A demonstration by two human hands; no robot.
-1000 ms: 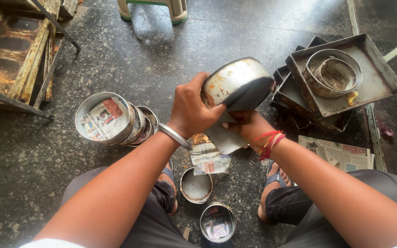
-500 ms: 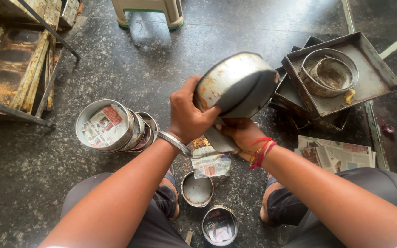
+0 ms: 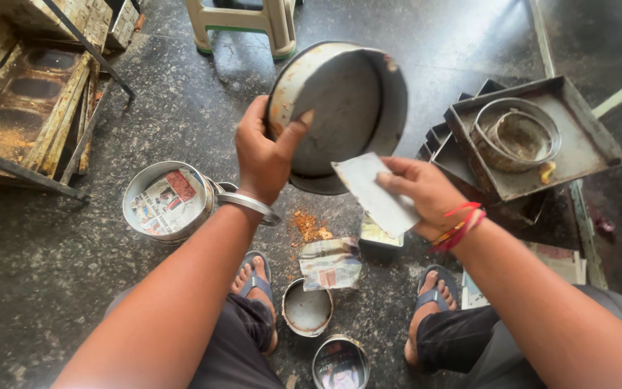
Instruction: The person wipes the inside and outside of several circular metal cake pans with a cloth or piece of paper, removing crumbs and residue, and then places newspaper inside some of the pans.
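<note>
Change: since half a second ago the round metal tin (image 3: 343,115) has been lifted higher and turned, so its flat underside now faces the camera instead of its side wall.
Meaning: by my reading, the base is being presented to the scraper, so cleaning of that face looks to be under way rather than finished.
Left hand (image 3: 264,155): closed on the tin's rim at its left edge, thumb pressed across the underside, fingers wrapped behind; a metal bangle sits at the wrist.
Right hand (image 3: 422,191): fingers pinched together on a flat pale scraper card (image 3: 372,194), whose upper corner meets the tin's lower edge; red threads circle the wrist.
Tin's place: held in the air, tilted nearly upright, above the crumbs.
Below the tin: orange crumbs (image 3: 311,227) on the dark floor, and a crumpled paper scrap (image 3: 331,263) just under them.
Left of the tin: a paper-lined round tin (image 3: 167,200) stands on the floor.
Right of the tin: stacked square trays (image 3: 584,155), the top one holding a metal ring.
Further below the tin: two small round tins (image 3: 307,308) between the sandalled feet.
Above the tin: legs of a plastic stool (image 3: 242,21).
</note>
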